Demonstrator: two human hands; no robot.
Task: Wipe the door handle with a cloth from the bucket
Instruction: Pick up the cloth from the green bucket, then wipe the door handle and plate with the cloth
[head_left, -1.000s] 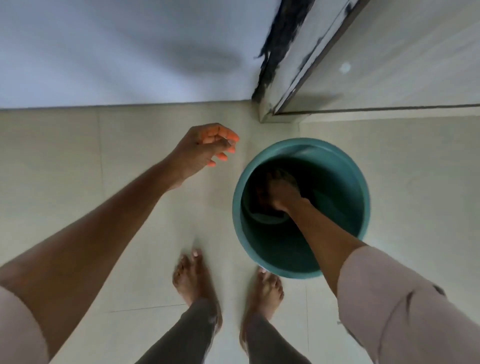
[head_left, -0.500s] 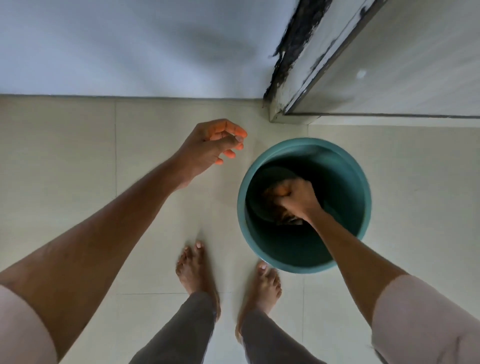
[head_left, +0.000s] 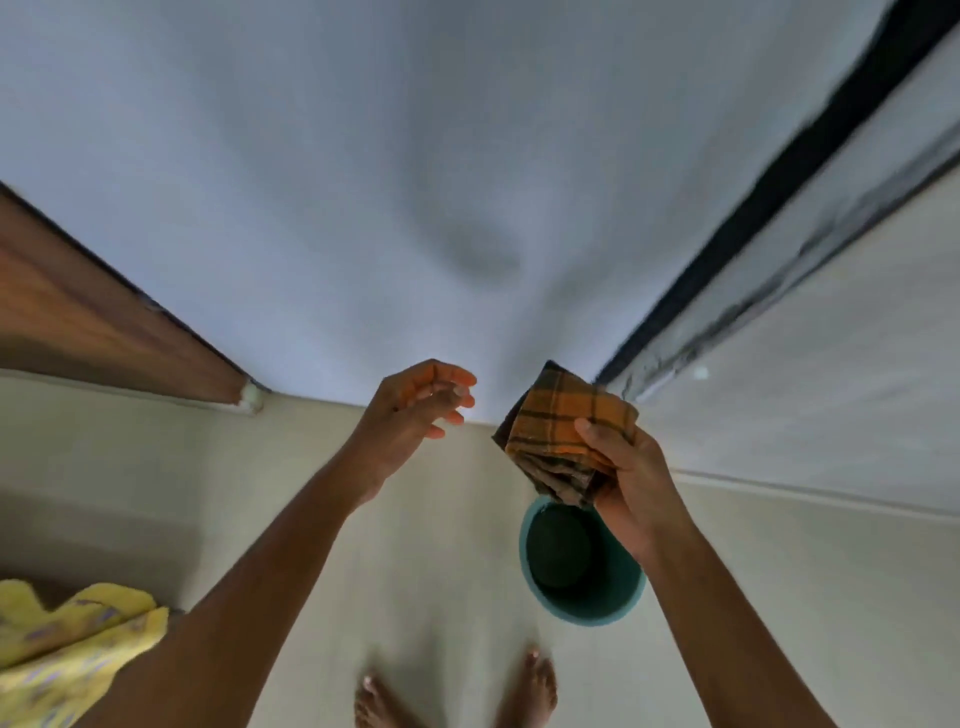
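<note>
An orange and dark checked cloth (head_left: 558, 426), folded, is held up in front of the wall by my right hand (head_left: 631, 470), thumb on top. Below it the teal bucket (head_left: 618, 605) stands on the tiled floor, partly hidden by my right forearm. My left hand (head_left: 415, 410) hovers to the left of the cloth, a short gap away, fingers loosely curled and holding nothing. A brown wooden door (head_left: 78, 322) shows at the left edge; no handle is in view.
A pale blue wall (head_left: 363, 182) fills the upper view. A white door or panel with a dark frame strip (head_left: 789, 171) runs up the right. Yellow patterned fabric (head_left: 67, 639) lies at the lower left. My bare feet (head_left: 530, 686) stand on beige tiles.
My right hand has come up out of the bucket with the checked cloth. The view has tilted upward, so the bucket sits lower and the brown door has appeared at left.
</note>
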